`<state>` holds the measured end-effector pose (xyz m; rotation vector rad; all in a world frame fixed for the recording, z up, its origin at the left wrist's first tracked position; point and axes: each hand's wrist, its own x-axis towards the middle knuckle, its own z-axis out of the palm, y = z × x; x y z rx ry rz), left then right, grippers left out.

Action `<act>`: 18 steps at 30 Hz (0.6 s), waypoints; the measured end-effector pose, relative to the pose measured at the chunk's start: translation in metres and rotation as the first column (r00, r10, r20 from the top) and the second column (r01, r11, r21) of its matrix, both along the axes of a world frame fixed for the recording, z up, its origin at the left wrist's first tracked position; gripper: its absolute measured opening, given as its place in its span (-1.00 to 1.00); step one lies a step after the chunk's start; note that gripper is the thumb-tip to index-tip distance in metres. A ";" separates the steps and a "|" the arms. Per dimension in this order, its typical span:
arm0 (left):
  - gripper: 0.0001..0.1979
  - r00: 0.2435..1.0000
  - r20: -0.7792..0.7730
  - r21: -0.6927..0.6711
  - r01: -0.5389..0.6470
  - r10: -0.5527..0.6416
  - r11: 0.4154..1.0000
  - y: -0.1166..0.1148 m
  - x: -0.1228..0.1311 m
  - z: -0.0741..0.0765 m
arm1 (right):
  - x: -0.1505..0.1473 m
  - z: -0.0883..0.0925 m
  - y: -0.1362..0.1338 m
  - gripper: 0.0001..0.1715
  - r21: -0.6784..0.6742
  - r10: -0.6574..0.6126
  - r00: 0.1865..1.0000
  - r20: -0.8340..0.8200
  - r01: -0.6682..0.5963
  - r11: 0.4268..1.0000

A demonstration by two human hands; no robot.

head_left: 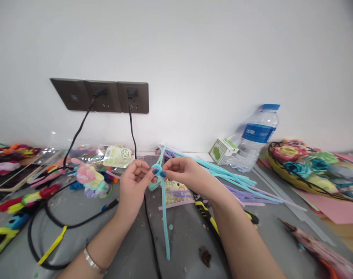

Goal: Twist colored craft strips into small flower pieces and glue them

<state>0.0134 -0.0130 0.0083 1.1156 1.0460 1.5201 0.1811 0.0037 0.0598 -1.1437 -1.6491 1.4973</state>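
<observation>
The pipe cleaner (164,217) sat between left hand (134,182) and right hand (185,174); bottle (256,139) stood behind-right of the latter, pliers (207,213) under its wrist.

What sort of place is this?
Likely a craft worktable: the left hand and right hand pinch a teal pipe cleaner, loose pipe cleaners lie beside them, and a basket holds fuzzy flowers.

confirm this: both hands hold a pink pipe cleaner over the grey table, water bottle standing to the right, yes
Not quite. The head view shows the pipe cleaner held by the left hand and right hand is light blue, not pink. The rest stands: grey table below, water bottle standing to the right.
</observation>
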 end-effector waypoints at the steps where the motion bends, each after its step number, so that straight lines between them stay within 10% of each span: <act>1: -0.70 1.000 0.003 -0.003 0.000 0.000 1.000 0.000 0.000 0.000 | 0.000 0.000 0.000 -0.94 -0.010 -0.001 1.000 -0.007 0.001 1.000; 18: -0.78 1.000 -0.004 0.071 0.000 0.000 0.998 -0.001 0.001 -0.001 | -0.004 -0.007 0.002 -0.76 0.087 -0.021 0.998 -0.061 0.026 0.996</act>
